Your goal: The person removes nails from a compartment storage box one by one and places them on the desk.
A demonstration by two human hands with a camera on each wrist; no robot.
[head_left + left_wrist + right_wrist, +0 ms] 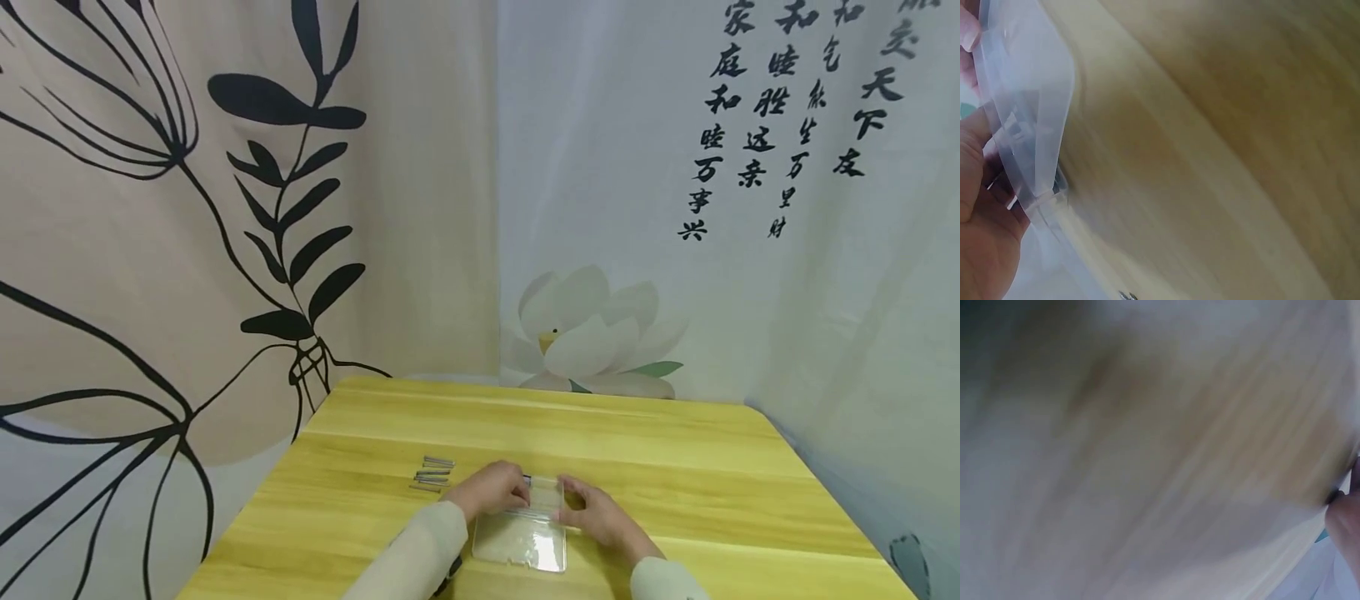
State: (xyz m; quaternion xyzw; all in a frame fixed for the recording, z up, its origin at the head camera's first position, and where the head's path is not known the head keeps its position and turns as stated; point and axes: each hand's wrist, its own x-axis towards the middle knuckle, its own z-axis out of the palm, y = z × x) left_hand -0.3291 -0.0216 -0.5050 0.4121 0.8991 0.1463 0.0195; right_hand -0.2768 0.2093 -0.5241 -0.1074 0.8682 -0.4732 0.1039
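Observation:
A clear plastic box (553,492) lies on the wooden table with its lid (517,546) folded open toward me. My left hand (495,487) bends its fingers down into the box from the left. Small bright slivers show among those fingers in the left wrist view, where my left hand (988,231) is beside the translucent plastic (1029,81); what it holds is unclear. At the box's right side, my right hand (600,517) grips the wall between thumb and fingers. Only part of my right hand (1346,522) shows in the right wrist view. Several thin metal rods, like nails (432,477), lie left of the box.
The yellow wood-grain table (720,500) has rounded far corners. Behind it hangs a printed curtain (427,208) with plants and writing. A dark item (448,577), only partly visible, is near my left sleeve (420,554).

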